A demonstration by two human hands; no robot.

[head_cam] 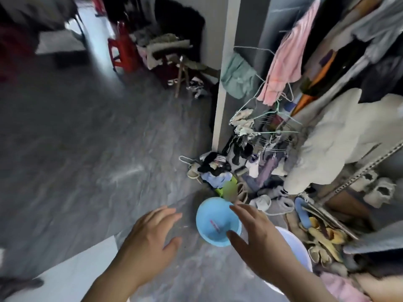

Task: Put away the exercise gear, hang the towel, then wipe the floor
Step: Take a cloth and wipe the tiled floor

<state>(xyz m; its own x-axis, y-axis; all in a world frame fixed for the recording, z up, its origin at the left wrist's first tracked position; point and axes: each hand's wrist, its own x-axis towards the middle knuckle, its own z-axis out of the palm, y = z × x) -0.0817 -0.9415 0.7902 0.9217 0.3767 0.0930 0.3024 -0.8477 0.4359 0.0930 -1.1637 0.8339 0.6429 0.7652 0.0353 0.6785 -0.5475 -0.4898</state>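
The floor [87, 149], grey and marked by a pale smear [126, 173] near the middle, fills the left of the view and is judged not yet wiped. A pink towel [285, 62] is draped over a wire hanger at the upper right, beside a green cloth [237, 77], so the hanging step is taken as done, though it cannot be confirmed that this is the towel meant. A blue basin [209, 223] is set on the floor just in front of a heap of clothes [218, 168], presumably for the wiping. The left grip [150, 238] is held open just left of the basin, fingers spread, with nothing in it. The right grip [259, 240] is likewise open and empty, stretched over the basin's right rim; whether the rim is touched cannot be told. Both are judged to be placed for lifting the basin by its two sides. A pale tub [301, 247] is largely hidden behind the right wrist. No exercise gear can be made out. The whole view is blurred, and the shoes [327, 238] at the right are hard to tell apart.
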